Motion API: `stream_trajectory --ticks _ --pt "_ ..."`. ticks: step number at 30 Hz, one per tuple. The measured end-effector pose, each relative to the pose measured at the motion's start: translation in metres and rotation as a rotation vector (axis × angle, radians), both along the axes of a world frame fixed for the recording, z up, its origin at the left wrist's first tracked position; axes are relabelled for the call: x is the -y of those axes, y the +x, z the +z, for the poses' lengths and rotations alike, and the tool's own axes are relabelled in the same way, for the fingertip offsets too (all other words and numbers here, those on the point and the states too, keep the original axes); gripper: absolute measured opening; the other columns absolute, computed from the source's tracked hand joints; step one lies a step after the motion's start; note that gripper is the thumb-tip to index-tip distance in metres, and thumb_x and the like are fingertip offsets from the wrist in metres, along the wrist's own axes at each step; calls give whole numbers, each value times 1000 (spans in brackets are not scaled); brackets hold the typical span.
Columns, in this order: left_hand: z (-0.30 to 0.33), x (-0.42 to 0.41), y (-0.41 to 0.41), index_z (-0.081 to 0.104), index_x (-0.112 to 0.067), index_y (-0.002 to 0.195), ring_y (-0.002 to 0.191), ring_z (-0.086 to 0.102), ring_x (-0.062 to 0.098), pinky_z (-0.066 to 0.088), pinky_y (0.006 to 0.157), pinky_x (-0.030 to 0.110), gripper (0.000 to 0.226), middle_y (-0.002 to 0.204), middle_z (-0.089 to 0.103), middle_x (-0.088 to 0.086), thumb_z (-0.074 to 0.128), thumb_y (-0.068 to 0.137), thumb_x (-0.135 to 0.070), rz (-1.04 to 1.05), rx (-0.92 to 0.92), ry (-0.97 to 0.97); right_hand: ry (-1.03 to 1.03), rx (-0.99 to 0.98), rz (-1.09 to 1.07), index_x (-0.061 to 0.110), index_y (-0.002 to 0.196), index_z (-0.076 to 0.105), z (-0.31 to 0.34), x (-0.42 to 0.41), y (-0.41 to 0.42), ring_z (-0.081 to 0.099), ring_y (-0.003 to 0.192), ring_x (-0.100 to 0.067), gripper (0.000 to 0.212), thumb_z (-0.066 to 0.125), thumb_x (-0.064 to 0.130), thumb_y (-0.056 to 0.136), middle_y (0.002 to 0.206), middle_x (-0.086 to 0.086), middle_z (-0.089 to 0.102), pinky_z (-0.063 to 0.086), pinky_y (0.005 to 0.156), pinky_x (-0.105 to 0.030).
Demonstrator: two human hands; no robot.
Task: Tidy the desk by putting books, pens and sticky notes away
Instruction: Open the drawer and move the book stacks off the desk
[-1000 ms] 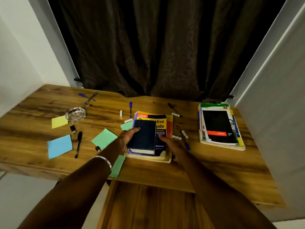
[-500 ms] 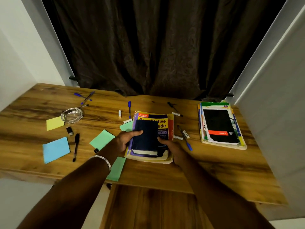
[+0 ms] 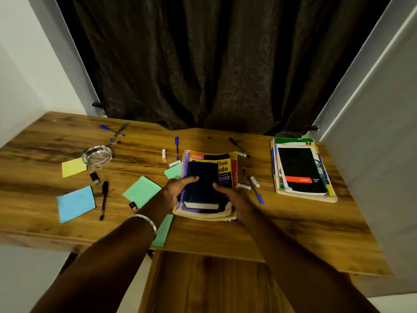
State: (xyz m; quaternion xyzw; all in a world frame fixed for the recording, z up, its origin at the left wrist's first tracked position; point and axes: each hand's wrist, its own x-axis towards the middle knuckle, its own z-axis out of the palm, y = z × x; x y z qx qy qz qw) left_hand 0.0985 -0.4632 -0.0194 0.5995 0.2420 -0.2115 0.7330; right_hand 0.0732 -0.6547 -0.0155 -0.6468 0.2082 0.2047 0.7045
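Closing in over the last second, both hands now bracket the middle book pile more tightly: the left hand (image 3: 178,190) has curled round the pile's left edge with its thumb laid across the dark navy hardback (image 3: 202,188), and the right hand (image 3: 228,195) has slid from the pile's right side onto the hardback's cover, fingers flat. Each grip looks part-closed on the books, but whether the fingers reach under the pile I cannot tell. The pile's near end seems slightly raised and closer to the worktop (image 3: 293,233) edge than before, which suggests a lift is beginning, probably toward the finished stack (image 3: 302,170) at the right.

The navy hardback lies on the yellow Quantitative Aptitude paperback (image 3: 225,166), long axis running away from the person, page block facing them, spine to the left.

Pens, such as the black pen (image 3: 104,199), and sticky notes, among them the blue note (image 3: 75,203), lie untouched.
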Motion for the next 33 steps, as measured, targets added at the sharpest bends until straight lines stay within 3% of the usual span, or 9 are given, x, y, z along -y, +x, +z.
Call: stream_trajectory --ticks 6,11,14,17,21,23,25,28,33 --pt "4 2 -4 60 -4 115 87 72 35 58 78 48 62 99 73 20 87 63 -25 24 -5 -24 33 3 -16 18 125 59 -5 1 4 56 115 -24 54 80 26 75 118 -3 65 46 90 -38" --pt "3 4 -7 61 -2 110 84 72 35 59 76 48 58 97 72 20 87 63 -23 60 4 -24 56 57 -51 17 128 57 -13 -4 1 58 117 -25 61 82 25 73 122 -4 65 46 103 -45" --pt "3 5 -12 62 -2 106 83 72 34 59 76 46 51 97 72 19 86 65 -21 83 19 -29 17 56 -126 18 119 59 -9 -4 -6 60 105 -18 58 86 27 68 109 3 65 49 93 -37" --pt "6 5 -20 62 -2 103 81 72 32 60 72 43 46 97 72 19 85 67 -20 116 32 -37 -60 76 -174 22 121 59 -19 -4 -6 66 103 -17 100 94 53 33 109 5 70 56 85 -36" --pt "15 5 -33 63 -2 106 80 72 31 61 63 39 47 96 72 17 85 67 -19 133 64 -42 -95 119 -205 21 112 64 -7 -4 -20 66 93 -14 85 94 44 37 104 3 71 53 71 -27" --pt "23 6 -42 63 -3 106 82 71 30 61 63 38 46 100 71 17 84 68 -18 140 84 -43 -83 131 -207 20 111 64 -2 -3 -29 67 94 -16 82 95 43 38 103 2 71 54 73 -30" --pt "27 7 -52 63 -3 106 84 70 31 61 61 36 44 101 70 17 84 69 -18 150 102 -34 -97 117 -217 21 114 59 -7 -1 -35 67 96 -17 92 95 49 35 105 2 70 56 80 -35" --pt "32 10 -70 63 -1 111 92 70 34 60 72 41 54 106 70 19 86 66 -18 147 119 -39 -119 108 -214 23 125 52 -45 13 -30 66 102 -21 120 93 61 19 114 1 68 57 86 -44" --pt "43 15 -111 60 0 112 92 69 34 60 71 42 60 105 69 20 87 64 -22 145 116 -39 -111 112 -223 20 124 54 -15 15 -80 66 101 -23 118 94 58 19 114 -3 67 59 80 -43"
